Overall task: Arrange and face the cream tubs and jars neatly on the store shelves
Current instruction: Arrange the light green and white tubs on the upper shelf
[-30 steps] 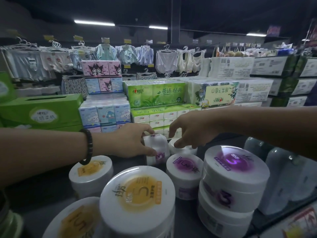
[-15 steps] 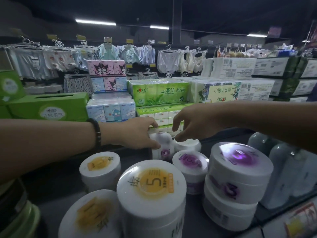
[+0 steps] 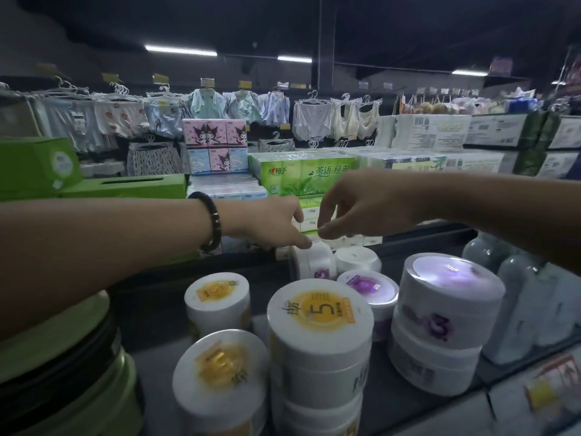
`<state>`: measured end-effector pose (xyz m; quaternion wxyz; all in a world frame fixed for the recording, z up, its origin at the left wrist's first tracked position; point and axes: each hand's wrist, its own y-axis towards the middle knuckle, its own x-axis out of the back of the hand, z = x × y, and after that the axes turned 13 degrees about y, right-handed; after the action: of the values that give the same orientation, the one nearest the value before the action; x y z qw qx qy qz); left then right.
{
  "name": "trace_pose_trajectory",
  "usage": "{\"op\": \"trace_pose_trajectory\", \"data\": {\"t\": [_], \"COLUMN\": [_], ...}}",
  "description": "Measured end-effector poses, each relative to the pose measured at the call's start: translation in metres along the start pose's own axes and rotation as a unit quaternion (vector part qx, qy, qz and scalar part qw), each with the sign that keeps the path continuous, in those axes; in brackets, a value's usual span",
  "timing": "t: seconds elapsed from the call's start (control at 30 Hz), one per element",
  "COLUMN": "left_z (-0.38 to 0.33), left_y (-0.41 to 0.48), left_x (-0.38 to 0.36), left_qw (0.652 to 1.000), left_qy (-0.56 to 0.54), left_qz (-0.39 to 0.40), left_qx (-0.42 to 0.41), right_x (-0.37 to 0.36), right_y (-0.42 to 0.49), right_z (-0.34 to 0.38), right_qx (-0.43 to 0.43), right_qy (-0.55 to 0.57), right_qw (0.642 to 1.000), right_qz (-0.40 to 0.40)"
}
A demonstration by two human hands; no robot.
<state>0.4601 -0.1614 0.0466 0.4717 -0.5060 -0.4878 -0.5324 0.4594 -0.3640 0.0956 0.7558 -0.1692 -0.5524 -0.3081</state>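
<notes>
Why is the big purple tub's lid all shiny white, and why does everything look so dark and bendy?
Head view: the ceiling strip lights glare off the purple tub lid, washing out its print. Head view: the shop is dim, so the shelf looks nearly black. Head view: the wide lens bows straight lines near the edges, and the near yellow tub is blurred.
</notes>
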Motion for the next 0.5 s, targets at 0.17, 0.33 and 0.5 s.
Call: {"op": "trace_pose_trajectory", "data": {"t": [0.17,0.33,0.5], "left_z": [-0.002,-0.008,-0.01], "left_y": [-0.005,-0.006,-0.014], "left_x": [0.011,0.026,0.042], "left_qw": [0.998,0.996,0.99], "left_qy": [0.01,0.0,0.004], "left_qz": [0.052,0.087,0.14], "left_qx": [-0.036,-0.035,-0.019], "right_x": [-0.003,-0.005,-0.008], "right_y": [-0.013,-0.022,-0.031], "right_z": [0.013,0.022,0.028], "right_qx": [0.005,0.009,0.001], "right_qy": [0.012,0.043,0.086], "right_qw": [1.0,0.997,0.993], "right_qz": [-0.023,-0.056,-0.08]}}
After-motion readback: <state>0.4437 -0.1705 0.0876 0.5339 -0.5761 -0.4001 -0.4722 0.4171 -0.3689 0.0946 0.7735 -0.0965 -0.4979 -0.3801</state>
